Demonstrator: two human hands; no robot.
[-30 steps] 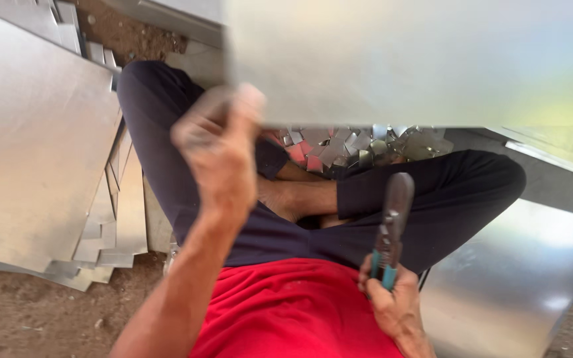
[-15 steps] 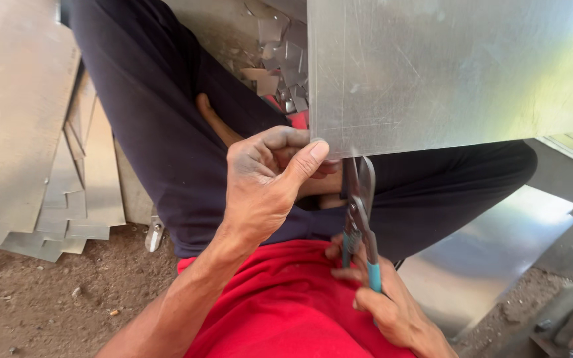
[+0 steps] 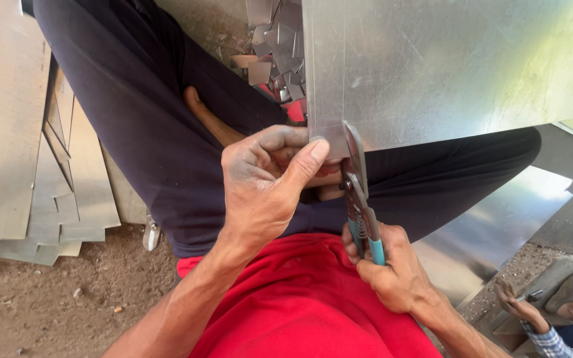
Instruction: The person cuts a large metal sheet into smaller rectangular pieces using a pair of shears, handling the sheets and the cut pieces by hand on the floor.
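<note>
A large grey metal sheet hangs over my crossed legs in dark trousers. My left hand pinches the sheet's lower left corner between thumb and fingers. My right hand grips the blue handles of metal snips. The snips' blades bite into the sheet's bottom edge just right of my left thumb.
Stacked metal sheets lie on the dirt to my left. Several small metal offcuts are piled beyond my knees. Another sheet lies on the ground at right. Another person's hand and shoe show at the lower right.
The view has closed in on the sheet. My left hand has shifted its pinch to the sheet's corner, and the snips have risen so their blades reach the sheet's bottom edge.
</note>
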